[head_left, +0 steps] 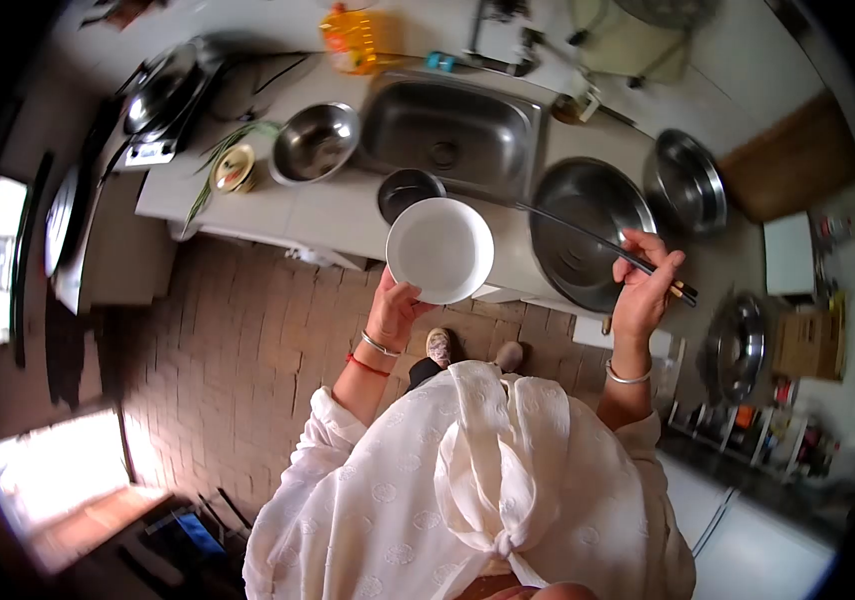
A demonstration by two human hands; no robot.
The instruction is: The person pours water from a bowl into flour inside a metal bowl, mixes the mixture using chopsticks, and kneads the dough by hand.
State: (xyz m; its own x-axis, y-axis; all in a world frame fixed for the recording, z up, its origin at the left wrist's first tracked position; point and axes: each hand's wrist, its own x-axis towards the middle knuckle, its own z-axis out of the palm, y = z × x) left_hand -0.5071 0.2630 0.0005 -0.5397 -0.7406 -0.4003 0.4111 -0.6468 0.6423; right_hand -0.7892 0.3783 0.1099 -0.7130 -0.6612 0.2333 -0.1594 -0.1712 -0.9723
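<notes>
My left hand (395, 312) grips a white bowl (440, 250) by its near rim, and the bowl's inside looks plain white. A pair of dark chopsticks (588, 232) with light ends is held in my right hand (645, 285); their tips point left toward the sink. Under the chopsticks stands a large steel basin (578, 265) on the counter. Just behind the white bowl sits a small dark pot (408, 190), partly covered by it. The steel sink (538, 135) lies beyond both hands.
Along the counter (318, 215) stand a steel bowl (315, 143), a small yellowish container (234, 168) beside green onions (200, 195), and an orange oil bottle (349, 40). Another steel basin (686, 180) is at the right. A stove (153, 150) with a lidded pan is far left.
</notes>
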